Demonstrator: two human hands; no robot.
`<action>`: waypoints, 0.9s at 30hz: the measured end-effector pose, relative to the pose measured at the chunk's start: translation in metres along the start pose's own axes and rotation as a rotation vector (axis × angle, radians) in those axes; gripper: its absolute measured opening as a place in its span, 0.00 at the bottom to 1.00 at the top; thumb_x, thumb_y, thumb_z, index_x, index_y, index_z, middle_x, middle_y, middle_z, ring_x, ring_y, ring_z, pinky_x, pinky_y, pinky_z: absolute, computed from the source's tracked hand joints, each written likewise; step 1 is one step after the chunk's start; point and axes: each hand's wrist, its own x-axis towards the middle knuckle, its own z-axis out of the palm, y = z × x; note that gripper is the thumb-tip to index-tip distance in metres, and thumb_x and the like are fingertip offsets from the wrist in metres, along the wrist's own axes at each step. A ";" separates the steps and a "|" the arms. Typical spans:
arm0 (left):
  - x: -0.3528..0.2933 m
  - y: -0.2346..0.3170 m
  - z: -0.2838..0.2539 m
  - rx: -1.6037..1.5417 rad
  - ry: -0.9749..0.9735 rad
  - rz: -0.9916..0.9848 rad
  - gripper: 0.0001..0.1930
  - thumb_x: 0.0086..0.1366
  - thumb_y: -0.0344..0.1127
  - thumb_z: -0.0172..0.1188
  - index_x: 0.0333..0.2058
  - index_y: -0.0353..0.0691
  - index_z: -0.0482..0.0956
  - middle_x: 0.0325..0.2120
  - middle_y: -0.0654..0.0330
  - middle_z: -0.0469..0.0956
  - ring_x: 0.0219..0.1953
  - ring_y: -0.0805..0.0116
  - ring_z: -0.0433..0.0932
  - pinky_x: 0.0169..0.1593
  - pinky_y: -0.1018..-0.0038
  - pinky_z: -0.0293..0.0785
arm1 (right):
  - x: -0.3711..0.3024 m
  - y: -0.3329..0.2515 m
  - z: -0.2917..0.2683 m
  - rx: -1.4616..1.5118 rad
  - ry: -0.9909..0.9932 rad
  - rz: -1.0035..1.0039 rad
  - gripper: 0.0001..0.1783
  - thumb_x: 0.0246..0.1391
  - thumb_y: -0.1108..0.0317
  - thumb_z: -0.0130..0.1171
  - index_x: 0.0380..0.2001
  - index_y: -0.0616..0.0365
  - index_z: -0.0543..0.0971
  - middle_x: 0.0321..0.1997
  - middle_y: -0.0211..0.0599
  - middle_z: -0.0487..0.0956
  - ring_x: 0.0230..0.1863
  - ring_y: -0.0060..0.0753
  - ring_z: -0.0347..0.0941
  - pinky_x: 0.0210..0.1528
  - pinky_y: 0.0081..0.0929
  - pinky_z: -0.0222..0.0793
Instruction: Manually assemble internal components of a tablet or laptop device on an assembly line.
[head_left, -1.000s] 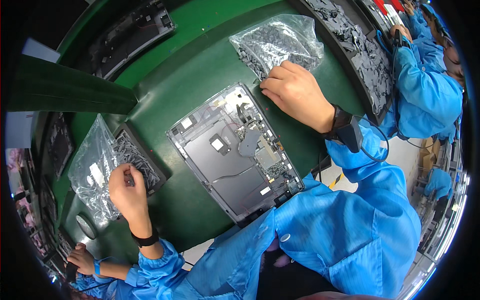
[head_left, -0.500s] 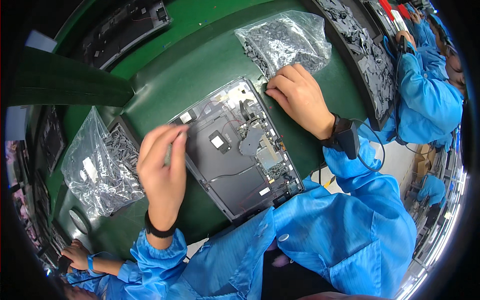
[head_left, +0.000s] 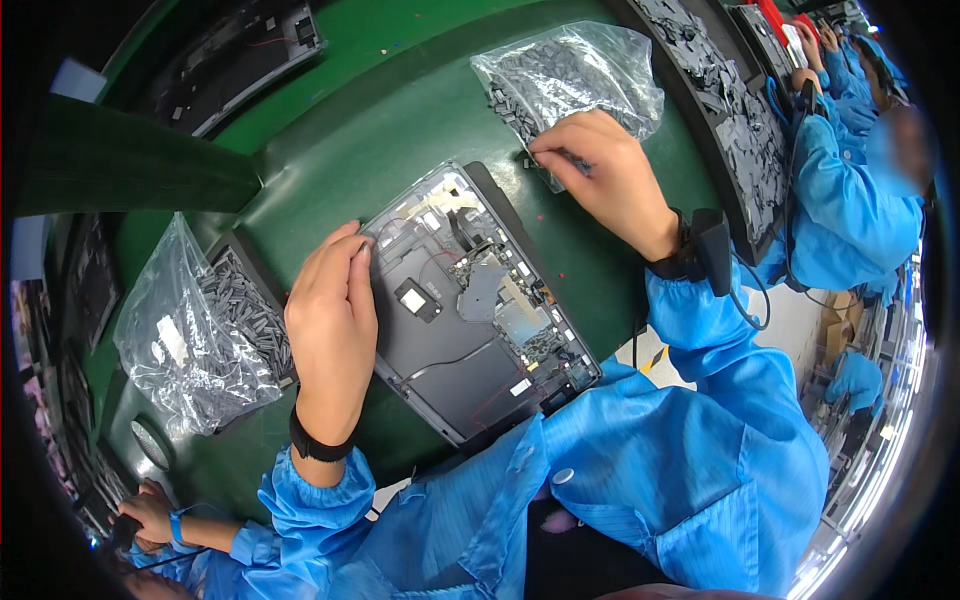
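An opened laptop base (head_left: 455, 375) lies tilted on the green mat in front of me. Its circuit board (head_left: 530, 330), a dark module with a white label (head_left: 412, 298) and thin cables are exposed. My left hand (head_left: 332, 315) is closed at its upper left edge, fingers together and thumb against the rim. Beyond the base's right side, my right hand (head_left: 610, 180) pinches at the near edge of a clear plastic bag (head_left: 610, 65) of small dark pieces. What sits between those fingertips is too small to make out; dark bits lie just below them.
A second clear bag (head_left: 165, 335) stands left, beside a tray of dark strips (head_left: 240, 300). A long tray of dark flat pieces (head_left: 735, 130) runs along the right. Another opened chassis (head_left: 235, 65) lies at the far left. Co-workers in blue (head_left: 855, 180) sit on both sides.
My left hand has come down onto the laptop base's edge. The base has turned slightly leftward, and a dark strip shows along its upper right side. My right hand has moved slightly, its fingers still pinched.
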 end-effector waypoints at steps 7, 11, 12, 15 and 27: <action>0.001 0.001 0.005 -0.016 0.016 -0.011 0.06 0.65 0.26 0.56 0.38 0.30 0.79 0.43 0.47 0.81 0.42 0.51 0.81 0.48 0.67 0.75 | -0.001 0.001 0.011 -0.183 -0.038 -0.061 0.06 0.47 0.71 0.64 0.31 0.56 0.80 0.32 0.34 0.76 0.38 0.42 0.71 0.42 0.36 0.69; 0.001 0.002 0.003 -0.027 0.050 0.004 0.05 0.62 0.24 0.57 0.35 0.30 0.78 0.40 0.46 0.81 0.41 0.48 0.80 0.46 0.63 0.76 | -0.003 -0.002 0.012 -0.199 -0.034 -0.074 0.06 0.46 0.71 0.64 0.31 0.56 0.80 0.32 0.34 0.75 0.38 0.42 0.70 0.43 0.35 0.69; 0.001 0.002 0.004 -0.027 0.053 0.003 0.05 0.62 0.24 0.57 0.35 0.30 0.78 0.40 0.46 0.81 0.41 0.48 0.80 0.46 0.63 0.75 | -0.003 -0.002 0.014 -0.198 -0.029 -0.076 0.07 0.46 0.71 0.65 0.31 0.56 0.80 0.33 0.34 0.75 0.39 0.42 0.70 0.43 0.35 0.68; 0.001 0.002 0.005 -0.035 0.054 -0.001 0.04 0.62 0.24 0.57 0.35 0.30 0.78 0.40 0.46 0.81 0.41 0.48 0.80 0.47 0.63 0.75 | -0.002 -0.004 0.015 -0.083 0.051 -0.147 0.06 0.47 0.74 0.65 0.31 0.58 0.79 0.34 0.34 0.78 0.38 0.39 0.73 0.41 0.31 0.71; 0.001 0.000 0.007 -0.015 0.032 -0.008 0.08 0.66 0.27 0.55 0.40 0.30 0.80 0.43 0.48 0.81 0.44 0.51 0.81 0.49 0.67 0.75 | 0.021 -0.021 0.026 0.383 -0.063 -0.215 0.04 0.51 0.77 0.63 0.29 0.62 0.77 0.36 0.38 0.83 0.35 0.29 0.80 0.37 0.23 0.75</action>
